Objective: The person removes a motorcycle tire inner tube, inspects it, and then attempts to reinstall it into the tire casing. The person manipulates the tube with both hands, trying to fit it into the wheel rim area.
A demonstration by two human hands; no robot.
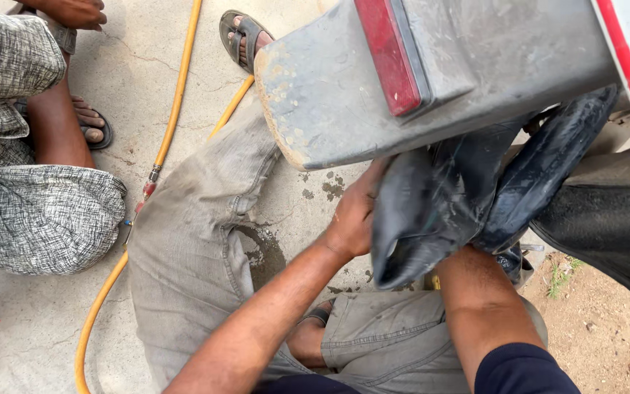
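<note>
- The ground is a cracked concrete floor [140,66], with bare dirt [599,328] at the lower right.
- The person squats in grey trousers [198,241] under a dusty mudguard [402,80] with a red reflector [388,55].
- The left hand [351,219] grasps the left edge of a black rubber tube [432,211], just below the mudguard.
- The right hand is hidden behind the tube, only the forearm shows; I cannot tell its grip.
- A tyre [607,211] is at the right, touching the tube.
- A yellow hose [173,102] lies across the floor.
- Another person sits at left in checked cloth [38,211], with sandals [100,131].
</note>
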